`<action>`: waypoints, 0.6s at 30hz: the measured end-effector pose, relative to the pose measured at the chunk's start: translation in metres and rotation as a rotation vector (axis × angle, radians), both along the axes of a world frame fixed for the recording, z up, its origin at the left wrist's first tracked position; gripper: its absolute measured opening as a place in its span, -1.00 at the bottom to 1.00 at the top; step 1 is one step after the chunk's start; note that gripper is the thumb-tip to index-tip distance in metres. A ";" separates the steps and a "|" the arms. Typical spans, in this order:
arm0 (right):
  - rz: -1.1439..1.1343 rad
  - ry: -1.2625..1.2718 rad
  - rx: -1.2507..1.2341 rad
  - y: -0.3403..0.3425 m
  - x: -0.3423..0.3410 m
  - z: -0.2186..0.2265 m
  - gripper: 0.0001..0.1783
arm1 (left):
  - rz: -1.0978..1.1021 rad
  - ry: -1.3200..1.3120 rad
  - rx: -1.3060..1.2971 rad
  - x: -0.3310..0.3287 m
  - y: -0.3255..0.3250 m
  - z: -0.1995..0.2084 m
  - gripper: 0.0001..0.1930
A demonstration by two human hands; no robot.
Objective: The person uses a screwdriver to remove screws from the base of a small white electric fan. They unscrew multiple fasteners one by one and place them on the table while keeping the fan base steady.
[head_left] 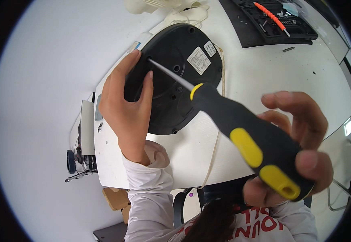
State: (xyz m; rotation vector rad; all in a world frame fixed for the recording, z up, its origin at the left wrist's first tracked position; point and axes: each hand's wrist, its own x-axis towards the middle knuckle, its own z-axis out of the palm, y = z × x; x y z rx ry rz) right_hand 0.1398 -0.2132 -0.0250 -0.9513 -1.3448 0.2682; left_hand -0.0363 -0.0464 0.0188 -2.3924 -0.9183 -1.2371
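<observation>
Screwdriver [243, 126], black and yellow: loosely grasped by handle end in right hand [317, 163], tip [153, 61] at hole [148, 59] near rim of black oval base [170, 109]. Location of base: on white table [278, 76], labels [198, 60] up. Left hand [128, 103]: unclenched, spread on base, thumb and forefinger either side of that hole. Step, as judged: turning a screw, itself hidden. Called for next, probably: tip in line, steady base, firm twist.
</observation>
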 end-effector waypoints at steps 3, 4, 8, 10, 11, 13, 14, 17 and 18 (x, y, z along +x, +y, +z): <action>0.061 -0.059 -0.040 -0.002 0.004 0.008 -0.13 | -0.012 -0.019 -0.001 -0.001 0.001 -0.002 -0.67; 0.089 -0.063 -0.056 -0.004 0.006 0.011 -0.12 | -0.023 -0.027 -0.005 0.001 0.002 -0.001 -0.68; 0.013 -0.086 0.040 -0.003 0.011 -0.003 -0.19 | -0.013 -0.013 -0.043 0.003 -0.003 0.003 -0.68; 0.006 -0.045 0.044 -0.003 0.005 -0.007 -0.25 | -0.038 -0.030 0.022 -0.001 0.002 0.000 -0.68; 0.003 -0.024 0.045 -0.003 0.002 -0.009 -0.28 | -0.027 -0.029 0.022 -0.002 0.001 -0.001 -0.68; -0.011 -0.003 -0.005 -0.003 -0.003 -0.003 -0.31 | -0.019 -0.026 0.019 -0.001 0.001 -0.003 -0.68; -0.023 0.020 -0.017 -0.001 -0.005 -0.002 -0.33 | -0.024 -0.024 0.019 -0.002 0.002 -0.003 -0.68; -0.053 0.008 -0.092 -0.010 0.001 0.006 -0.38 | -0.046 -0.031 0.013 0.002 0.003 0.000 -0.68; -0.030 -0.009 -0.141 -0.015 0.006 0.006 -0.38 | -0.047 -0.038 0.005 0.002 0.002 0.000 -0.68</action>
